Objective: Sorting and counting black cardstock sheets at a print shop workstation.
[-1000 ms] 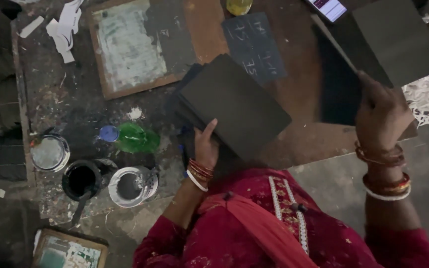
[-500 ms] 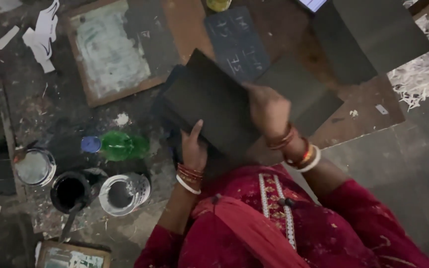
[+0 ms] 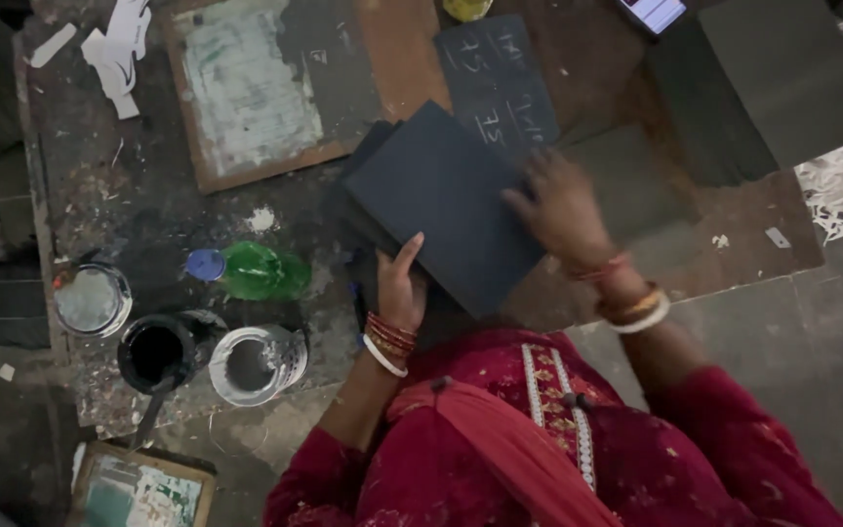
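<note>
A stack of dark grey rectangular sheets lies tilted on the paint-stained floor in front of me. My left hand grips the stack's near edge, thumb on top. My right hand lies flat on the right edge of the top sheet, fingers spread, slightly blurred. Another dark sheet lies flat just right of the stack, under my right wrist. I wear red sleeves and bangles on both wrists.
A wooden-framed screen lies at the upper left. A green bottle on its side, a black paint tin and two metal tins are at the left. A chalk-marked slate and large grey sheets lie behind.
My right hand had a large dark sheet raised at the right; it came down left, set the sheet beside the stack, and now rests on the stack's top sheet.
</note>
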